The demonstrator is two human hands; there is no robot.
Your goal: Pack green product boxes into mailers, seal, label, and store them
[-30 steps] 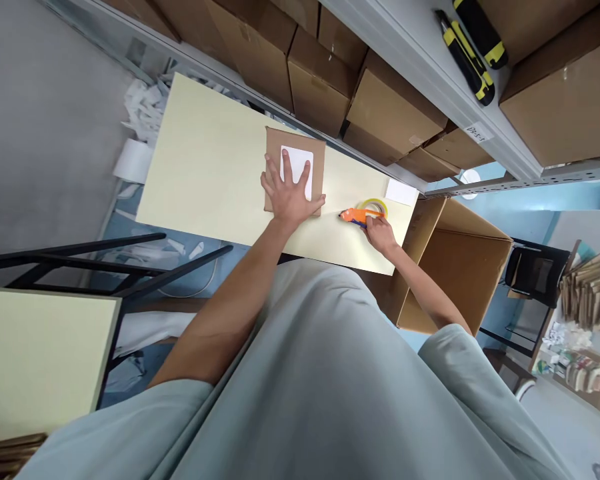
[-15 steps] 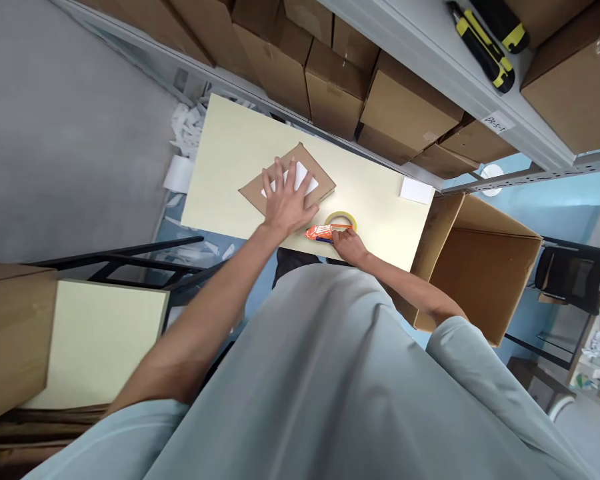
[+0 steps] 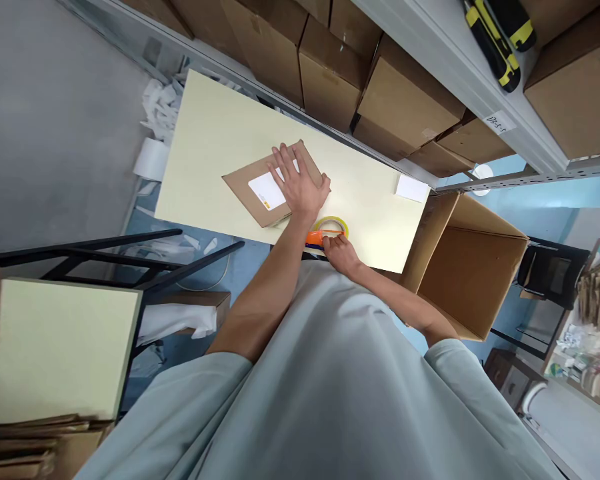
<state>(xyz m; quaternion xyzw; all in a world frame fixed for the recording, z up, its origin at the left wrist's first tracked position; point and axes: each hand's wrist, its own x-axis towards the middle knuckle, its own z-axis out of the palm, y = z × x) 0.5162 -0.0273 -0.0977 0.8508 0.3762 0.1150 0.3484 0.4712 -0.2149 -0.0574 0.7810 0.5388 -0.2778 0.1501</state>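
A flat brown cardboard box (image 3: 255,190) with a white label (image 3: 266,192) lies aslant on the cream tabletop (image 3: 207,140). My left hand (image 3: 303,190) rests across the box's right part, fingers spread over its top and the thumb by the right edge. Just to the right, near the table's front edge, my right hand (image 3: 341,253) is closed around an orange tape dispenser (image 3: 314,238) that carries a yellow-rimmed tape roll (image 3: 347,227). My left wrist partly covers the dispenser's front end, which is close to the box's near side.
A large open carton (image 3: 473,283) stands at the table's right end. Along the back, a shelf holds several cardboard boxes (image 3: 405,100). Yellow-black utility knives (image 3: 495,47) lie on the upper shelf. A small white stack (image 3: 411,188) sits at the table's right.
My left hand has shifted to the box's right side, uncovering more of the label. The dispenser, still in my right hand, is partly behind my left wrist. The whole view has shifted somewhat.
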